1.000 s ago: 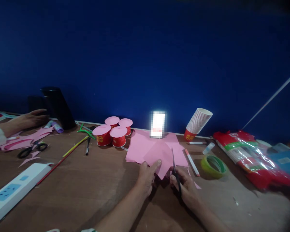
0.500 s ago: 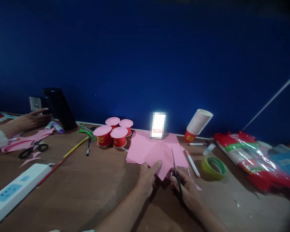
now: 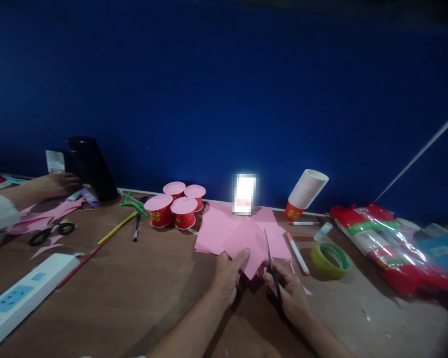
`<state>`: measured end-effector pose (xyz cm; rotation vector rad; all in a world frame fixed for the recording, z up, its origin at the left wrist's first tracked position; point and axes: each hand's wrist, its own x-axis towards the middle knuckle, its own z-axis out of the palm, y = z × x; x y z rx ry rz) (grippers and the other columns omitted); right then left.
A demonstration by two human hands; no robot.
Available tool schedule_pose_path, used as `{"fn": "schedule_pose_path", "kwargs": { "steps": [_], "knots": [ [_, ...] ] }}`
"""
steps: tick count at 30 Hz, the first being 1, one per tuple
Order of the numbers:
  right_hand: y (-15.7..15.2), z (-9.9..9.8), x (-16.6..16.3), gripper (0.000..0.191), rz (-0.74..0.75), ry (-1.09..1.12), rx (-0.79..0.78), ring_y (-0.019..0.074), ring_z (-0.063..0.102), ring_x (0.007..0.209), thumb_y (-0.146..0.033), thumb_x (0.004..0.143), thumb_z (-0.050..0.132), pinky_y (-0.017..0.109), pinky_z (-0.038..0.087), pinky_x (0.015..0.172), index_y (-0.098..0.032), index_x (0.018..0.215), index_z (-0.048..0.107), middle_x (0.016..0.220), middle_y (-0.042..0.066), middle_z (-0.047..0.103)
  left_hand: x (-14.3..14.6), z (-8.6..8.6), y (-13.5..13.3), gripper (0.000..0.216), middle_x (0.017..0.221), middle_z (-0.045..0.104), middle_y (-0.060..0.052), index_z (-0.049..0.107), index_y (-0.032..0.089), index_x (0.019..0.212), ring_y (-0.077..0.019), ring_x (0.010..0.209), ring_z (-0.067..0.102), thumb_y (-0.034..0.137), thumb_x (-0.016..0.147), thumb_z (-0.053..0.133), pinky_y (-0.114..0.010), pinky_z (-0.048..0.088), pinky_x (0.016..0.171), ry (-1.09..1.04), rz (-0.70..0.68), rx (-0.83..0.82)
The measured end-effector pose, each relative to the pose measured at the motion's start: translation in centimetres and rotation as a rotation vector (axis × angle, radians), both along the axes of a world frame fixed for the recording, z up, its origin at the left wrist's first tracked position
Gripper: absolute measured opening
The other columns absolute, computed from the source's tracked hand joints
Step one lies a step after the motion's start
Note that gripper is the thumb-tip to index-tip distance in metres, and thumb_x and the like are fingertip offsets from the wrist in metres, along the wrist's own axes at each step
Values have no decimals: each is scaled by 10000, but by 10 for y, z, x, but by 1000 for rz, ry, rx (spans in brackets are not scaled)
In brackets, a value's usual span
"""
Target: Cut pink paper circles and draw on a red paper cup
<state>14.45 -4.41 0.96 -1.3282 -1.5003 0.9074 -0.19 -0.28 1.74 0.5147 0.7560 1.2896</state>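
Note:
My left hand (image 3: 228, 276) pinches a piece of pink paper (image 3: 248, 243) by its near left edge, thumb on top. In my right hand (image 3: 286, 286) is a pair of black-handled scissors (image 3: 272, 271), blades pointing away from me along the paper's right edge. Whether the blades touch the paper I cannot tell. Behind and partly under the held piece lies a stack of pink paper sheets (image 3: 212, 231). To its left stand several red paper cups (image 3: 161, 215) topped with pink paper discs (image 3: 184, 205).
A glowing blurred screen (image 3: 245, 194) stands behind the sheets. Rightward are stacked cups (image 3: 306, 193), a marker (image 3: 297, 253), a tape roll (image 3: 331, 259) and a red plastic pack (image 3: 388, 243). Leftward lie a power strip (image 3: 26, 298), other scissors (image 3: 52, 232) and another person's hand (image 3: 61, 184) near a black bottle (image 3: 93, 169).
My hands, the paper and the scissors look unmoved. At the left, the other person's hand has lowered slightly and its extended finger has drawn in near the black bottle.

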Motion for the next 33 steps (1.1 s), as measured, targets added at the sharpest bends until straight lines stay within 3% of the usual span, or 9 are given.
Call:
{"fn": "schedule_pose_path", "kwargs": {
  "steps": [10,19,25,33],
  "knots": [
    [1,2,0,340,33,-11,20,138,508,575,-419,840,578,208,406,471,-156,1046,637,635,3,534,0,-1,1,469,840,718,-123,654,84,925,-234,747,673,350,570,808,-370,536,734,30,4,13],
    [1,10,0,271,39,-19,32,146,505,586,-432,830,576,225,417,514,-165,831,621,614,-9,511,-1,-5,2,454,884,720,-130,672,98,926,-221,766,667,357,578,804,-318,517,716,103,-22,42],
    [0,12,-1,276,18,-30,38,142,504,570,-442,830,574,220,413,499,-172,831,626,597,-14,510,0,-9,3,446,872,720,-128,673,94,917,-218,746,666,360,583,802,-320,520,703,87,-24,40],
    [1,15,0,250,30,-96,90,152,520,625,-412,849,558,242,434,591,-172,817,622,624,-12,527,1,-9,2,465,889,716,-145,662,78,938,-228,774,665,363,596,795,-340,527,728,95,-19,42]
  ]
}}
